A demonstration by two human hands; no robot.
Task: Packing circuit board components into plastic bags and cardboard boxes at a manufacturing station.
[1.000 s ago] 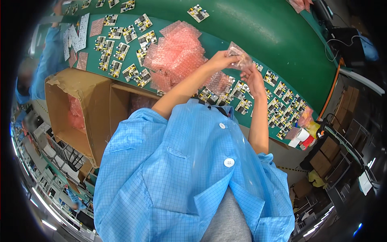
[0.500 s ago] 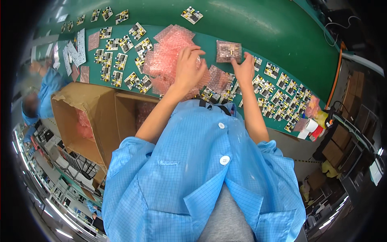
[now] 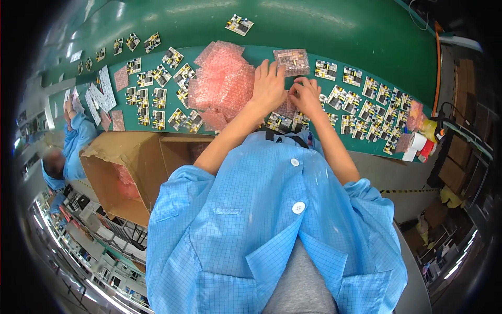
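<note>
A pink bubble-wrap bag with a circuit board inside [image 3: 294, 62] lies flat on the green table. My left hand [image 3: 269, 86] is open, its fingers stretched out at the near left edge of this bag. Closer to me, my right hand [image 3: 306, 98] has thumb and fingers curled together in a pinch. Whatever sits between those fingertips is too small to make out. Under and beside the two hands lies another pink bubble-wrap bag [image 3: 285, 109], partly covered. A heap of pink bubble-wrap bags [image 3: 222, 78] spreads to the left of my left hand.
Several bare circuit boards [image 3: 366, 112] stand in rows at right, more boards [image 3: 159, 98] at left. A lone board [image 3: 239, 24] lies farther back. An open cardboard box [image 3: 112, 172] stands below the table's near edge. At far left, a person in blue [image 3: 83, 133] works at the table.
My left hand has moved right, off the heap to the bagged board. My right hand has left that bag, come nearer to me and curled its fingers. The whole view has shifted slightly.
</note>
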